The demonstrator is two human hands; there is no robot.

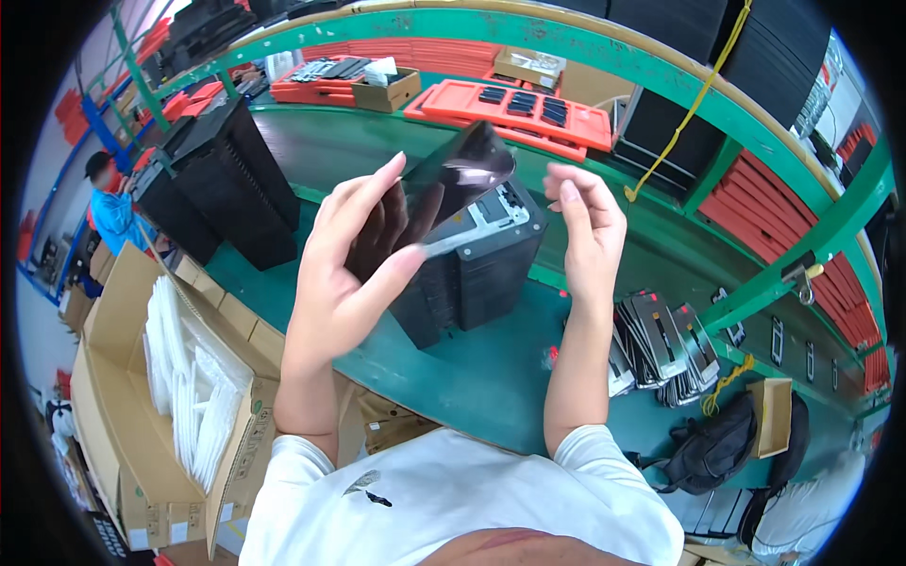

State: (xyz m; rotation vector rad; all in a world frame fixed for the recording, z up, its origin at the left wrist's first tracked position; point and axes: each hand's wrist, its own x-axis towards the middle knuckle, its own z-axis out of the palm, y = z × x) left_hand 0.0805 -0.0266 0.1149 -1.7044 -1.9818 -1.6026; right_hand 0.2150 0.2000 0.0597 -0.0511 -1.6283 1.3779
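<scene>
My left hand [344,264] is closed on a dark, glossy flat panel [464,174], thumb and fingers at its edges. The panel is tilted and a little blurred, so its exact kind is unclear. Just below it stands a stack of black trays [495,288]. A silver metal frame part [500,215] shows in the top tray, partly hidden by the panel and my hand. To the right of the stack my right hand [590,226] is raised, apart from the panel. Its fingers are loosely bent, and nothing shows in them.
Taller black tray stacks [231,179] stand at left. An open carton [123,377] holds white foam sheets [179,377]. Flat dark parts [651,340] lie in piles at right, near a black bag [708,457]. Red trays [519,113] sit behind, under a green shelf beam [528,28]. A person in blue [113,212] is at far left.
</scene>
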